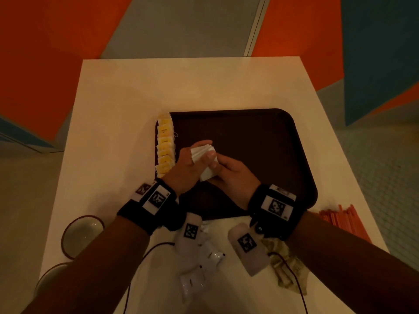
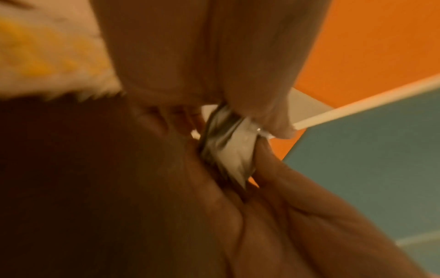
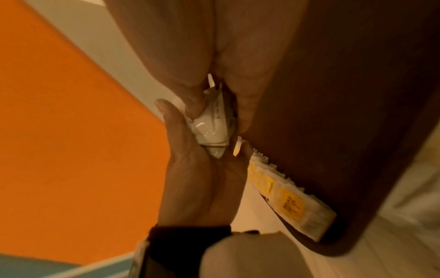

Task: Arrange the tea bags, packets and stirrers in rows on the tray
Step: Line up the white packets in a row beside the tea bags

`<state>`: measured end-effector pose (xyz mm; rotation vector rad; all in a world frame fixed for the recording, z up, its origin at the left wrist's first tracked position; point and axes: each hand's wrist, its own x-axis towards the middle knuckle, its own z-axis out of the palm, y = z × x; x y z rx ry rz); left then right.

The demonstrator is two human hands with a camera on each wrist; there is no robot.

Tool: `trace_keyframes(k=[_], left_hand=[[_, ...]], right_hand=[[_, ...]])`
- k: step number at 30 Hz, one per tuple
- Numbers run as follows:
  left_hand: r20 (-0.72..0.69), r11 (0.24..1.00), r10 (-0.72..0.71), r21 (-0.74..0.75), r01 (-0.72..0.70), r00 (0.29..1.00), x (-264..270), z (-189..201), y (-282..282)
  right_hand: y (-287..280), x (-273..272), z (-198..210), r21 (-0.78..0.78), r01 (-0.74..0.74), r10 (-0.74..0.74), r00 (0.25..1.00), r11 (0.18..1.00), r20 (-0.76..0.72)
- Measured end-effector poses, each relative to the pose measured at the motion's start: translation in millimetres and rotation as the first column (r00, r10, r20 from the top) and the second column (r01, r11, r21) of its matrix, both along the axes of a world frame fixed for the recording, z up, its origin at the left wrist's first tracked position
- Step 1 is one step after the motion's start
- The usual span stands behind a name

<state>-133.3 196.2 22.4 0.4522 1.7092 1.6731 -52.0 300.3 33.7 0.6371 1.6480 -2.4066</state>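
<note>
Nearest, loose white packets [image 1: 199,266] lie on the bench [image 1: 127,91] before the tray [image 1: 249,132]. Yellow tea bags [image 1: 165,147] line the tray's left edge. Above the tray, the left hand [image 1: 188,168] and right hand [image 1: 229,177] pinch a white packet stack [image 1: 201,152] with curled fingers [image 1: 209,156]. Orange stirrers [image 1: 344,220] lie right of the tray.

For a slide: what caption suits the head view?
Both hands hold white packets over the tray, beside tea bags.

Bare forearms. Each wrist wears a black band [image 1: 149,210] bearing white tags with black square codes; thin dark cables [image 1: 292,275] trail from the bands.
</note>
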Motion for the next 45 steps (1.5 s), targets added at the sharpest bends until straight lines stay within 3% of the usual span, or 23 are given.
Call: trace_keyframes(k=[6, 9, 14, 19, 23, 25, 28, 34, 37, 41, 45], left_hand=[[-0.103, 0.959, 0.009, -0.281, -0.038, 0.995, -52, -17, 14], [-0.063, 0.943, 0.091, -0.317, -0.106, 0.994, -78, -21, 19], [-0.099, 0.902, 0.095, -0.411, -0.128, 0.991, -107, -26, 32], [-0.282, 0.816, 0.100, -0.525, -0.241, 0.954, -133, -32, 45], [-0.407, 0.766, -0.092, -0.613, -0.197, 0.909, -140, -35, 50], [-0.431, 0.737, -0.112, -0.641, -0.216, 0.895, -138, -37, 49], [-0.417, 0.714, -0.121, -0.667, -0.213, 0.901, -136, -41, 46], [-0.328, 0.760, -0.088, -0.633, -0.149, 0.941, -123, -39, 44], [-0.288, 0.759, -0.103, -0.641, -0.112, 0.952, -120, -40, 46], [-0.266, 0.739, -0.125, -0.668, -0.089, 0.956, -117, -40, 47], [-0.243, 0.732, -0.137, -0.678, -0.067, 0.960, -111, -41, 44]], right_hand=[[15, -58, -14, 0.101, 0.011, -0.021, 0.995, 0.995, 0.099], [22, -89, -21, 0.131, 0.036, -0.054, 0.989, 0.991, 0.141], [34, -129, -32, 0.281, 0.031, -0.089, 0.977, 0.959, 0.196], [48, -153, -42, 0.496, -0.037, -0.085, 0.972, 0.868, 0.220], [52, -160, -45, 0.675, -0.159, -0.027, 0.966, 0.721, 0.257], [53, -161, -47, 0.719, -0.184, -0.016, 0.965, 0.670, 0.261], [51, -163, -51, 0.753, -0.192, -0.026, 0.963, 0.630, 0.268], [50, -155, -57, 0.764, -0.210, -0.067, 0.947, 0.610, 0.313], [50, -152, -58, 0.790, -0.222, -0.022, 0.958, 0.571, 0.285], [48, -150, -55, 0.779, -0.196, -0.002, 0.969, 0.596, 0.246], [49, -146, -55, 0.801, -0.258, 0.041, 0.959, 0.540, 0.281]])
